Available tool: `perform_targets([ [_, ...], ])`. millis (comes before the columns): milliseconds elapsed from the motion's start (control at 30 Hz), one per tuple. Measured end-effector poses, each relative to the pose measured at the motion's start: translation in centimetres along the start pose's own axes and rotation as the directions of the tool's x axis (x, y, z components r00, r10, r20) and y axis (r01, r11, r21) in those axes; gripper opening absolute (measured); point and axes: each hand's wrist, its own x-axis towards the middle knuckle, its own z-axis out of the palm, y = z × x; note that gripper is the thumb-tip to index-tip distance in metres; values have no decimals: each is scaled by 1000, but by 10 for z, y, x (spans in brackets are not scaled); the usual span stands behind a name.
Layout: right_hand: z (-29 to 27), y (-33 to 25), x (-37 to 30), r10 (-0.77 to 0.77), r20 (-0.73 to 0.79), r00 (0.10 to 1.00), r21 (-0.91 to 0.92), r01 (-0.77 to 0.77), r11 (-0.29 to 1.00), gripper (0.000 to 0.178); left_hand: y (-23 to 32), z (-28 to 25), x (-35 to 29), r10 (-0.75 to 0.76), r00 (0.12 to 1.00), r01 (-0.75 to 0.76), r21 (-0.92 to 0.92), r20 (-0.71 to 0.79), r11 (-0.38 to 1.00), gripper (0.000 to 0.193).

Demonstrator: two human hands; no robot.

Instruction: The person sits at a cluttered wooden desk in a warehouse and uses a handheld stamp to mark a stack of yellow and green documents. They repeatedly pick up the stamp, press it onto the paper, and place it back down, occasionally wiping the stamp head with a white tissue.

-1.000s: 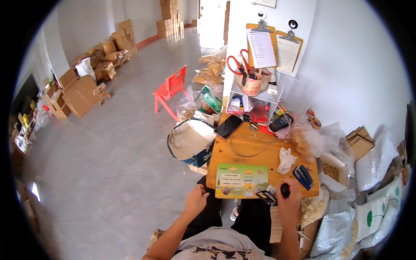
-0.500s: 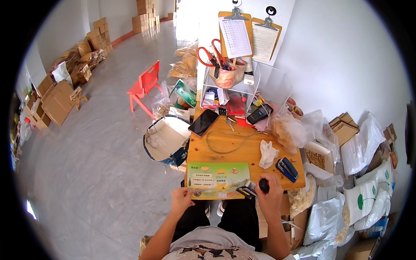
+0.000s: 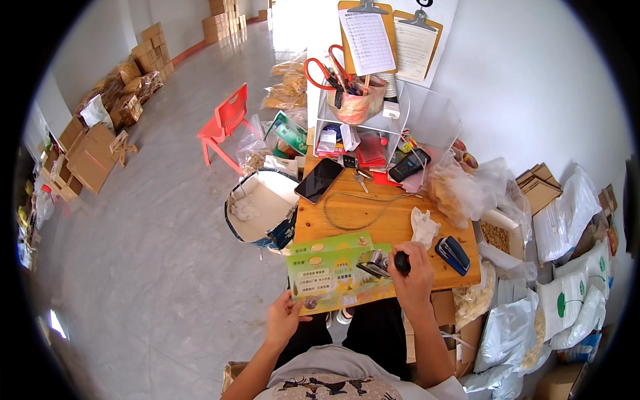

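Green and yellow cover the printed sheet (image 3: 320, 288), a flat, wide rectangle with pale bands on its left half and a small dark round picture near its near left corner. It lies skewed at the near left edge of the worktop (image 3: 360, 213), partly over a matching sheet (image 3: 333, 242) whose far strip shows. Of the hands, the left hand (image 3: 285, 319) pinches the near left corner, fingers nearly together; the right hand (image 3: 415, 277) is closed around the black knob of a metal-framed hand stamp (image 3: 377, 265) over the sheet's right part; whether they touch is unclear. To the right lies a blue stapler (image 3: 453, 255); farther back, a crumpled tissue (image 3: 424, 227).
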Motion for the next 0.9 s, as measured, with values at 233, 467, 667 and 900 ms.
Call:
perform_targets([
  [233, 2, 4, 4, -35, -5, 999, -15, 35, 999, 28, 22, -9, -10, 356, 930, -279, 795, 85, 539, 21],
  [467, 21, 8, 13, -122, 154, 980, -11, 125, 992, 27, -4, -24, -49, -221, 953, 141, 345, 208, 928, 10],
  [667, 57, 8, 30, -285, 260, 923, 10, 292, 956, 25, 12, -26, -54, -251, 948, -40, 854, 197, 519, 28],
  [900, 95, 8, 36, -341, 330, 881, 28, 351, 936, 24, 29, -27, 8, 88, 993, -11, 676, -79, 737, 31],
])
